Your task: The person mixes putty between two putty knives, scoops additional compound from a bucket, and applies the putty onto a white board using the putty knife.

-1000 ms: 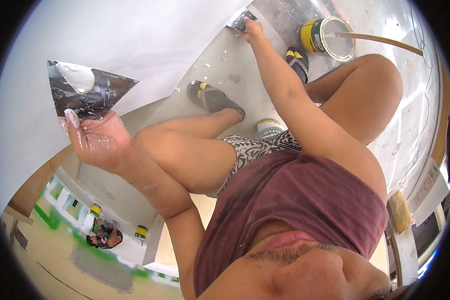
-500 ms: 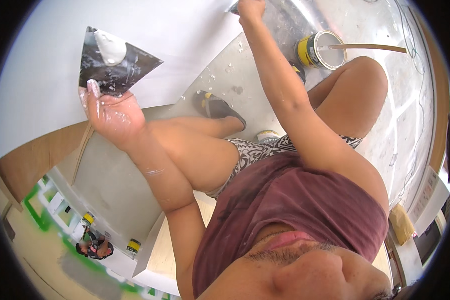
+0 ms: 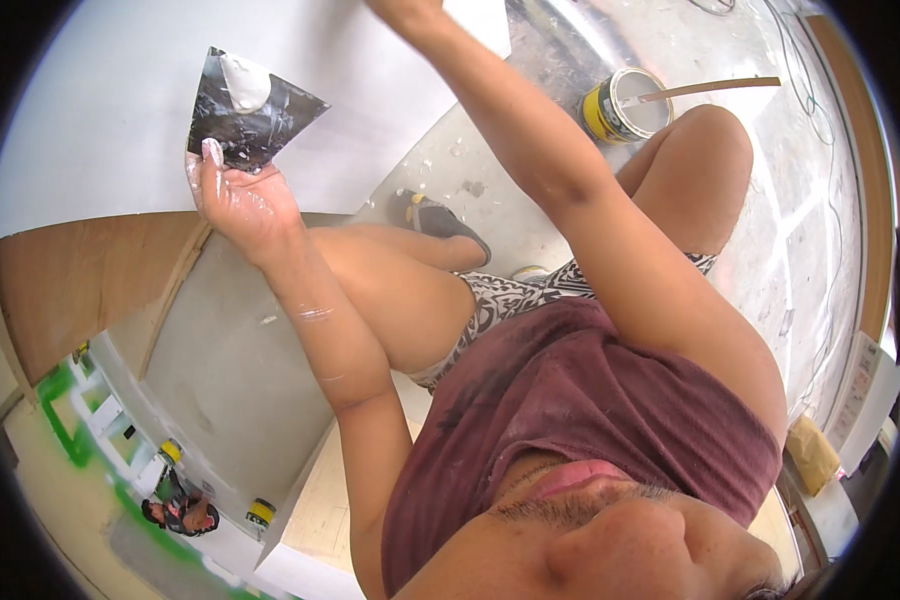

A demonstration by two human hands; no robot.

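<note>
The person crouches on a raised grey platform (image 3: 240, 370), knees drawn up, wearing a maroon shirt (image 3: 590, 420) and patterned shorts (image 3: 510, 295); taking the white wall panel (image 3: 100, 110) as the landmark, the left hand (image 3: 235, 195) sits just in front of its lower edge, fingers closed around the bottom corner of a dark, smeared plaster board (image 3: 250, 115) that is held up flat against the panel's face; a lump of white filler (image 3: 242, 82) sits on the upper part of that board; the fingers and wrist are streaked with the same white paste; below the panel a brown wooden surface (image 3: 80, 280) runs along its foot; a dark sandal (image 3: 435, 220) rests on the platform to the right of the panel's lower corner; the right hand (image 3: 405, 10) reaches up past the panel's right edge and is cut off at the top of the view, so its grip cannot be made out; farther right of the panel, on the spattered floor, stands an open yellow tin (image 3: 620, 105) with a wooden stick (image 3: 710, 90) lying across its rim
</note>
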